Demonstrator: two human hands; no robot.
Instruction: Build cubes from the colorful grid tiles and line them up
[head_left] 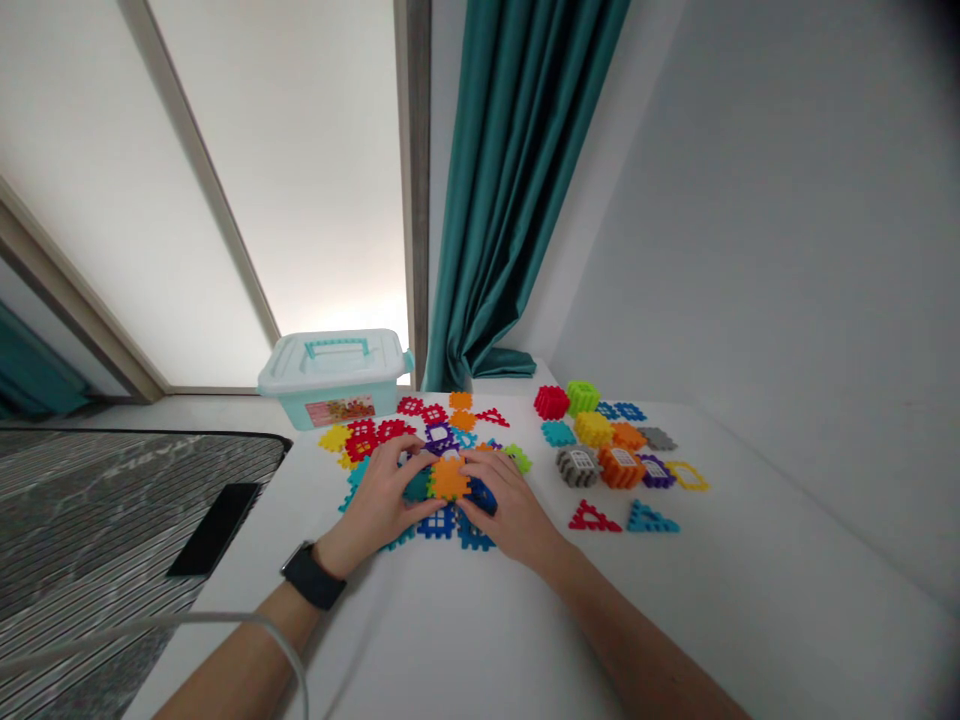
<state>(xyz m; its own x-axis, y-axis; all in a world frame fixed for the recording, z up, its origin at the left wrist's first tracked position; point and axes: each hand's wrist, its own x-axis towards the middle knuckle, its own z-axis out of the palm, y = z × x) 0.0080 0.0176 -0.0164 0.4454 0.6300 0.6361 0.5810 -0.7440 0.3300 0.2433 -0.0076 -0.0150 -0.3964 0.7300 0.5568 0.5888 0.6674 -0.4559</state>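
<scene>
Head view, 2 hands (384, 494) (511, 502) curved inward, holding orange tile (450, 479) between them

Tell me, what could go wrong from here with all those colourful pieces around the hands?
Loose blue pieces lie close to the left hand and right hand at the orange piece, so a finger might knock some away.

A pale cable loops in front of the left forearm in this view; it could perhaps get in the way.

The lidded box stands near the table's far-left corner, so a hard nudge might tip it off.
</scene>
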